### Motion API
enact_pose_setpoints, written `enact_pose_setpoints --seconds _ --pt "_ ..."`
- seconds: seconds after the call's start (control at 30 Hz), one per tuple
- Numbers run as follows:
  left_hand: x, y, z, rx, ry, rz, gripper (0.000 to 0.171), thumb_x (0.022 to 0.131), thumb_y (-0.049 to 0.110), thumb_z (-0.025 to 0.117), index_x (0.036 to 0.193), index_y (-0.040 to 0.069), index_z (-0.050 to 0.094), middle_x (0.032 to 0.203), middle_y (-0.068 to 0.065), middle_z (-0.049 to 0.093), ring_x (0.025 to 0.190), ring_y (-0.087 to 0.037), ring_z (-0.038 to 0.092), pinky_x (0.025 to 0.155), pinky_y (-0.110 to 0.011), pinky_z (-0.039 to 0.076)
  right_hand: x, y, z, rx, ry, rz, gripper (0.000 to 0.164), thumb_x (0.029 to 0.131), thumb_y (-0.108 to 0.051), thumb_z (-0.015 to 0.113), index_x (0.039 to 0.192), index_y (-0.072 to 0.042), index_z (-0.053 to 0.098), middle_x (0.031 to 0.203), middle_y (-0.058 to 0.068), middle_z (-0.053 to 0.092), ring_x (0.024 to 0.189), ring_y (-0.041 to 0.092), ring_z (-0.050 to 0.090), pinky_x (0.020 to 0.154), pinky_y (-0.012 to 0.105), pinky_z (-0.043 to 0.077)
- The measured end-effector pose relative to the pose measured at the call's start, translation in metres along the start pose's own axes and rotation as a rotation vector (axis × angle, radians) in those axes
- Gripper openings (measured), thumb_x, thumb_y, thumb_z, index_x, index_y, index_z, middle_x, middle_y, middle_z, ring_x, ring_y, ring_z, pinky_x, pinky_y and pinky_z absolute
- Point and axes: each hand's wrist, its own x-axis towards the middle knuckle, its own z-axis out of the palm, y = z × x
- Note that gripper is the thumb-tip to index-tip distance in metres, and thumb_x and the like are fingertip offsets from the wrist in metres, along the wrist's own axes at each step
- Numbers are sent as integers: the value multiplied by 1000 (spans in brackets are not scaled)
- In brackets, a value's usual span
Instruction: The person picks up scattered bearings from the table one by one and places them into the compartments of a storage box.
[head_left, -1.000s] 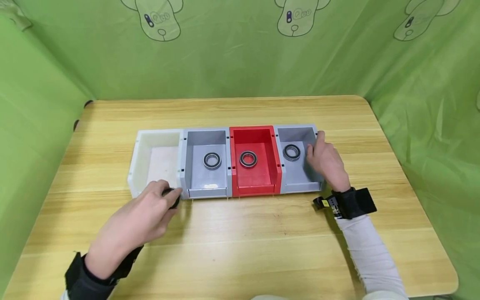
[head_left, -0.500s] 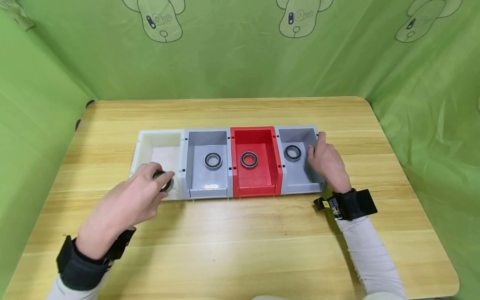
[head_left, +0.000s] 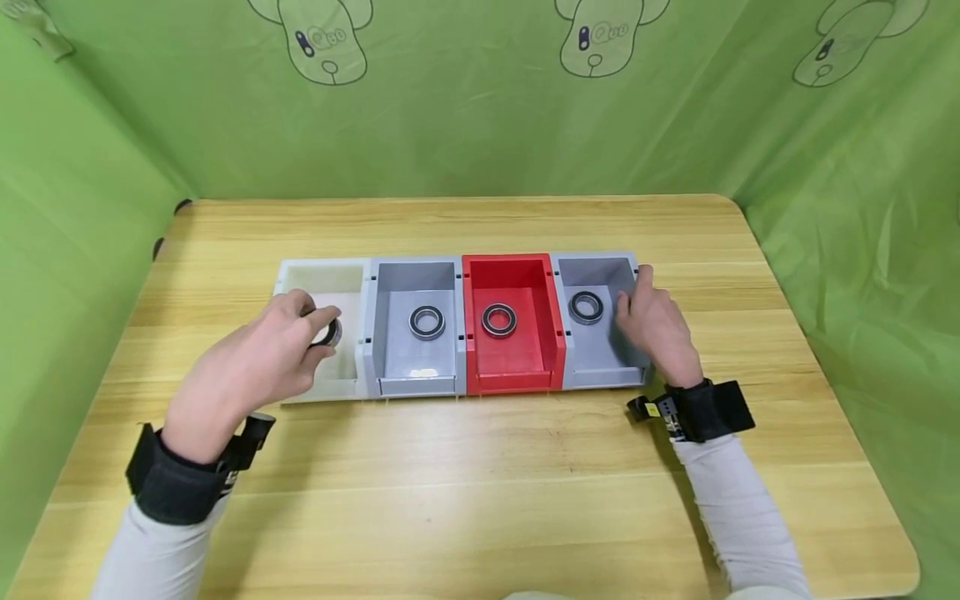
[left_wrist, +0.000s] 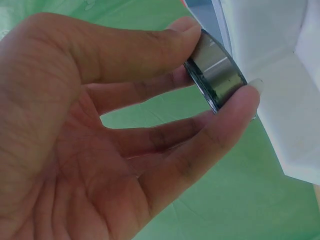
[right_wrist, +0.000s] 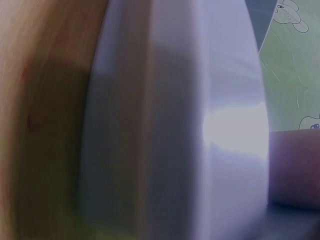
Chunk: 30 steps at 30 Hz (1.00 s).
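My left hand (head_left: 255, 354) pinches a ring-shaped ball bearing (head_left: 334, 333) between thumb and fingers, over the off-white bin (head_left: 347, 360). The left wrist view shows the bearing (left_wrist: 217, 65) tilted, its shiny metal outer side between thumb and fingertips, with a white bin wall beside it. At the far right, my right hand (head_left: 660, 329) grips the side wall of the end grey bin (head_left: 600, 358), thumb inside. A bearing (head_left: 586, 322) lies in that bin. In the right wrist view a blurred grey bin (right_wrist: 170, 125) fills the middle, with part of the hand (right_wrist: 295, 170) beside it.
Between those bins stand a second grey bin (head_left: 390, 358) and a red bin (head_left: 513, 362), touching in one row. Each holds one bearing lying flat. The wooden table (head_left: 480, 483) is bordered by green cloth walls (head_left: 465, 133) at the back and sides.
My left hand has moved from the front edge of the off-white bin up and away from me, carrying the bearing over that bin. The right hand stays in place.
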Motion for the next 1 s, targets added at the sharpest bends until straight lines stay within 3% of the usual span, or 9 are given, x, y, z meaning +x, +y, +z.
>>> enact_pose_setpoints --seconds 0.27,0.53,0.8,1.0 --pt "17 -13 3 -22 -38 -48 19 87 5 76 102 -4 69 80 -16 56 71 -25 51 63 -39 50 -2 0 0 -6 10 -12 47 107 -17 39 140 14 27 66 19 50 51 29 51 46 35 32" --pt "31 -28 15 -23 -85 -89 17 87 8 76 96 -4 69 76 -14 54 69 -25 49 62 -41 49 -2 -2 0 -7 8 4 49 107 -18 39 142 13 26 67 19 50 52 30 52 46 35 32" --pt "42 -35 26 -53 -193 -224 24 91 15 74 100 -6 69 80 -17 56 76 -30 53 68 -48 52 1 -3 0 -9 -1 10 48 107 -18 39 142 13 27 69 22 53 53 31 54 45 34 34" --pt "50 -39 35 -71 -241 -262 24 90 15 74 97 -8 68 79 -17 58 76 -28 54 64 -42 51 -1 -1 -2 -3 -5 16 50 107 -18 38 143 13 25 69 22 53 54 31 53 46 35 33"
